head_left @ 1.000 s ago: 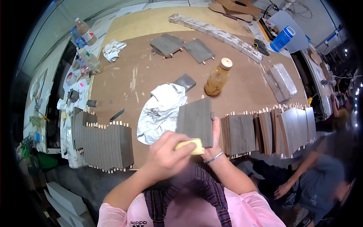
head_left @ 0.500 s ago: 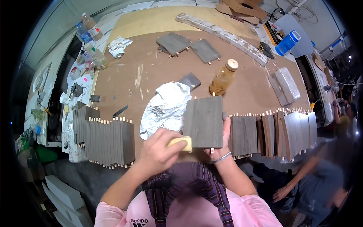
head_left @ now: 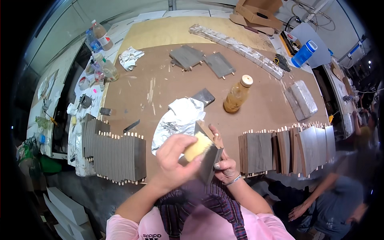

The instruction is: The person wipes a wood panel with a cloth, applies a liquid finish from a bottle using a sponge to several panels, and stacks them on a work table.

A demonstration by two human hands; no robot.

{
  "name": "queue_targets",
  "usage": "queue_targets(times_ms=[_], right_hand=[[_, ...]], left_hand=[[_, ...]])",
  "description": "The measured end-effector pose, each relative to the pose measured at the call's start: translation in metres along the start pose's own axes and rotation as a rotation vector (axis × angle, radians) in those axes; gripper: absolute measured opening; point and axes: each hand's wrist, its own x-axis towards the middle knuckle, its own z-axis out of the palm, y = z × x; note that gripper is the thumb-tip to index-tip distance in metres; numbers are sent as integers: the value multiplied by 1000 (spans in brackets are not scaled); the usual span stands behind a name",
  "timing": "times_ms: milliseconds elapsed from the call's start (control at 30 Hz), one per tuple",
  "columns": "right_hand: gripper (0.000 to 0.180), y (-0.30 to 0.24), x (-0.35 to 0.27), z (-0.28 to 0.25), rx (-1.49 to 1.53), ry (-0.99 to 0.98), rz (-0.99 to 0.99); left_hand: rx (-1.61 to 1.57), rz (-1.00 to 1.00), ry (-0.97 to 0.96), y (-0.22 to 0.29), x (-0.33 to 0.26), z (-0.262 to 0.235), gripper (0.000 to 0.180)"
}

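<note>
My left hand (head_left: 173, 156) grips a yellow sponge (head_left: 197, 148) and presses it against a grey wooden panel (head_left: 209, 165). The panel is turned nearly edge-on, tilted over the table's near edge. My right hand (head_left: 226, 169) holds that panel from its right side, thumb near its edge. Just beyond the hands lies a crumpled white cloth (head_left: 178, 120) with dark smears. A dark grey block (head_left: 204, 97) touches its far end. Right of it stands a bottle of amber liquid (head_left: 236, 98) with a pale cap.
Rows of upright grey panels with wooden pegs stand at left (head_left: 120, 154) and right (head_left: 258, 150). Loose panels (head_left: 187, 57) lie at the back, near a long paint-spattered bar (head_left: 236, 50). A wrapped block (head_left: 301, 101) sits at right. Another person (head_left: 336, 200) is at lower right.
The panel has turned from lying face-up to nearly edge-on, tilting toward me. The sponge has moved from its lower left corner onto its face. The view has shifted slightly.
</note>
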Motion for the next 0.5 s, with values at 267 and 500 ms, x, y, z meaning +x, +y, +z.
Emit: queue_targets(times_ms=[267,500], right_hand=[[113,-5,-5,7,-22,2,-10],[113,0,-9,4,-19,14,44]], left_hand=[[118,-62,-20,-17,-1,8,36],[153,-77,7,-25,1,5,34]])
